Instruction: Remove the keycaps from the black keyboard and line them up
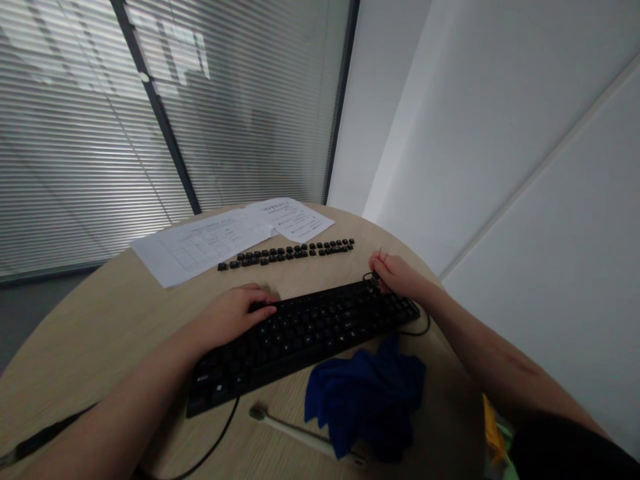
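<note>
A black keyboard (310, 327) lies slanted across the round wooden table. My left hand (245, 308) grips its back edge towards the left end, thumb on top and fingers over the far side. Above the keyboard's right end, my right hand (393, 272) is closed in a pinch on a small, thin wire tool (381, 253), mostly hidden by the fingers. Just below those fingertips is a small dark piece whose kind I cannot make out. Behind the keyboard, loose black keycaps (290, 253) are laid out in two rows.
A crumpled blue cloth (365, 393) lies in front of the keyboard, partly over a pale-handled toothbrush (295, 430). Printed papers (215, 240) are at the back of the table. A dark, slender object (50, 432) is at the lower left. A black cable (220, 433) runs along the front.
</note>
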{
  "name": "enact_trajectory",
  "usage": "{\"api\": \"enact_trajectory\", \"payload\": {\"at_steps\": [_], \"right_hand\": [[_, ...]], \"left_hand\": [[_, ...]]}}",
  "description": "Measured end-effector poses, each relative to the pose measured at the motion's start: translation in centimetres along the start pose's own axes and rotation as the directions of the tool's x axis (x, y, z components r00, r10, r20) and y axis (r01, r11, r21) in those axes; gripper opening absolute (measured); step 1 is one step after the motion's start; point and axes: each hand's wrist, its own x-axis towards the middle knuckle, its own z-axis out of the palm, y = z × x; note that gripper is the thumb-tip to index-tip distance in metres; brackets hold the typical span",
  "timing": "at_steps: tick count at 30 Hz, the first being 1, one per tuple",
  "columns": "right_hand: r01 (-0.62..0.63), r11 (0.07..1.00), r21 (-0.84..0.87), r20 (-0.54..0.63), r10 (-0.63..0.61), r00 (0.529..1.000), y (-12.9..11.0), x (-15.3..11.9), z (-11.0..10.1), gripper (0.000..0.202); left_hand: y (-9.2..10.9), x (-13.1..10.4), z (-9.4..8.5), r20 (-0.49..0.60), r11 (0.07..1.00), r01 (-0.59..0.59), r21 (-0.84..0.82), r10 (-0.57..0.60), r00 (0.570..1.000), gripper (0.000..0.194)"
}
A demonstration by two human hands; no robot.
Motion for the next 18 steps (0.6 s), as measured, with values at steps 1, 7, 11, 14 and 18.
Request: {"api": "enact_trajectory", "payload": {"at_steps": [1,7,11,14,18], "right_hand": [[0.004,1.0,-0.009,0.002,-0.004,1.0,0.0,-0.1,0.0,0.026],[-0.074,0.997,0.034,-0.095,0.077,0.993,0.6,-0.6,0.9,0.029],[-0.102,0.989,0.105,-0.115,0.114,0.987,1.3,-0.1,1.5,0.032],[-0.138,0.972,0.192,-0.094,0.158,0.983,1.8,0.5,1.8,0.032],[-0.126,0.954,0.274,-0.131,0.166,0.977,2.7,0.3,2.4,0.034]], "left_hand": [[0.0,0.0,0.0,-0.002,1.0,0.001,0.004,-0.001,1.0,0.037],[0.0,0.3,0.1,0.025,1.0,0.008,0.018,-0.008,1.0,0.04],[0.0,0.3,0.0,0.024,1.0,0.005,0.004,-0.005,1.0,0.04],[-0.1,0.2,0.1,0.022,1.0,-0.002,0.001,0.002,1.0,0.039],[-0.2,0.1,0.1,0.02,1.0,-0.006,-0.016,0.007,1.0,0.037]]}}
